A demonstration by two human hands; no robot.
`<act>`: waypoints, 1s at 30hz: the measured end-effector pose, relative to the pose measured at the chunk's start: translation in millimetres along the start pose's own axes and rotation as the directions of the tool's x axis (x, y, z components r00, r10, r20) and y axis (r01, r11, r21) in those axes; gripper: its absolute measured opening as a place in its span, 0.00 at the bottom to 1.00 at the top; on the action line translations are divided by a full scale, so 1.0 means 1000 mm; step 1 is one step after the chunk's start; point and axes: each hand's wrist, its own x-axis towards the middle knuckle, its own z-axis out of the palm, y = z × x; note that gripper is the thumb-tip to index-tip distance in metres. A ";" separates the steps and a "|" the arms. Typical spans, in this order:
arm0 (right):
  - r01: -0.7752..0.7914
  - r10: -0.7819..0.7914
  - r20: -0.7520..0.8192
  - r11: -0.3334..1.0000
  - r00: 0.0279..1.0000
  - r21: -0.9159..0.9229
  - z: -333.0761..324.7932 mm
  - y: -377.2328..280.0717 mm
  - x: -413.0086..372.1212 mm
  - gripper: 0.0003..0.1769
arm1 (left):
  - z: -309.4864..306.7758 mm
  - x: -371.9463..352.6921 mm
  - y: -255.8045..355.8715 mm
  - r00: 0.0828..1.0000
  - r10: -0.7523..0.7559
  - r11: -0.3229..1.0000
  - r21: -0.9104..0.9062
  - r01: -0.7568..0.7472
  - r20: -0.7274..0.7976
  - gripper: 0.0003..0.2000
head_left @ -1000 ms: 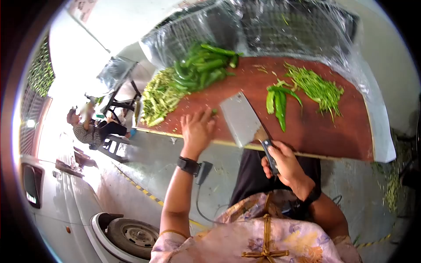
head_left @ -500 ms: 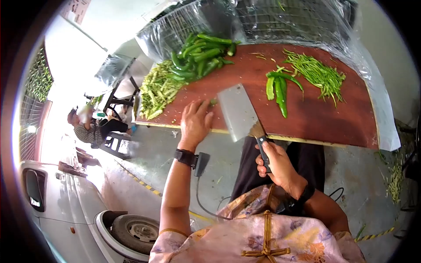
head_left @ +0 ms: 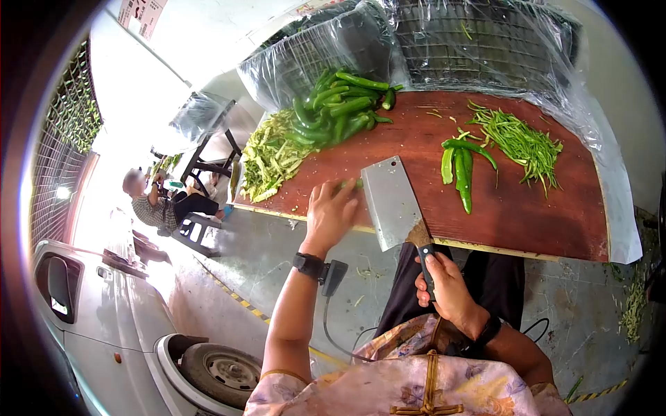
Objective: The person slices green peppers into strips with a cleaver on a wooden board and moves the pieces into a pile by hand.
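Note:
My right hand [head_left: 447, 284] is closed round the dark handle of a cleaver [head_left: 392, 204], its broad blade lying over the near edge of the red-brown board [head_left: 416, 149]. To the left of the blade, my left hand [head_left: 329, 216] rests at the board's edge, fingers bent and slightly blurred, pressing on a green pepper piece [head_left: 359, 184] mostly hidden under the fingertips. Whole green peppers [head_left: 340, 104] are heaped at the back left, beside a pale green pile of cut pepper [head_left: 270, 156]. Several peppers [head_left: 463, 173] lie right of the cleaver, near a pile of thin green shreds [head_left: 520, 142].
Plastic-covered crates [head_left: 479, 45] stand behind the board. A person [head_left: 159, 204] sits on a stool at the far left, near another table. A white vehicle [head_left: 111, 312] is parked at lower left. A cable [head_left: 333, 333] hangs from the device at my left wrist.
The view has shifted, so the board and hands appear lower and further right. Both hands keep nearly the same places by the board, the cleaver still in my right hand.

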 end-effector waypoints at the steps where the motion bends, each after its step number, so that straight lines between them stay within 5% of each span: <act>1: -0.001 0.001 0.004 1.000 1.000 0.000 0.000 0.000 0.000 0.15 | 0.000 0.000 0.000 1.000 -0.002 1.000 0.004 0.002 -0.001 0.21; 30: 0.063 -0.079 -0.051 0.961 0.996 -0.271 0.028 0.005 0.028 0.09 | -0.007 -0.002 -0.007 0.994 -0.053 0.987 -0.143 0.067 0.100 0.21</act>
